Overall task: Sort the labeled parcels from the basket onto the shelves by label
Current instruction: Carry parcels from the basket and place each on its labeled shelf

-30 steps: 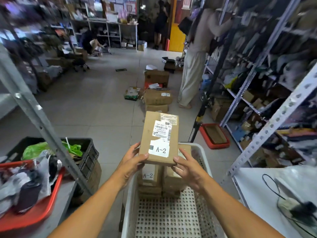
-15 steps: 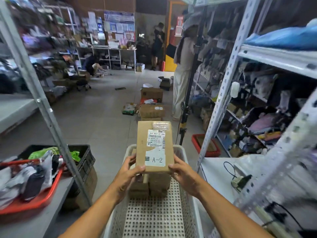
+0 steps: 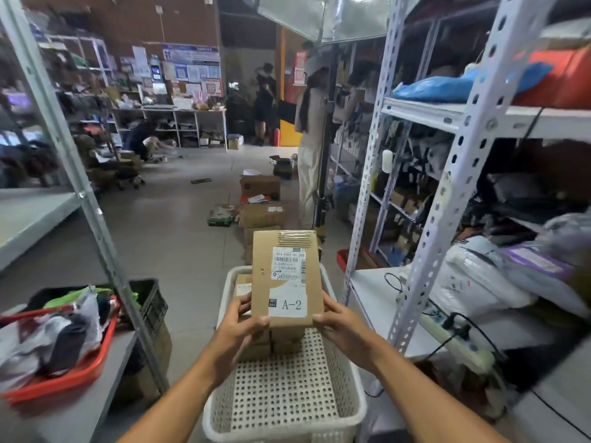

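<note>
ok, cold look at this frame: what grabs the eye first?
The cardboard parcel marked A-2, dead centre, held up by its lower corners between the left hand and right hand. Under it, the white perforated basket with more boxes stacked at its far end. Then the flanks: a red tray of bagged goods on the left shelf, and a packed white metal rack on the right.

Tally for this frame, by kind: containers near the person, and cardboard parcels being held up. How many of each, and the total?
White perforated basket: 1
Red tray of mixed items, on the left shelf: 1
Black crate behind that tray: 1
Cardboard parcel labeled A-2, gripped by the left hand and right hand: 1
Total: 4
More parcels remain in the basket, too hidden to count.
</note>
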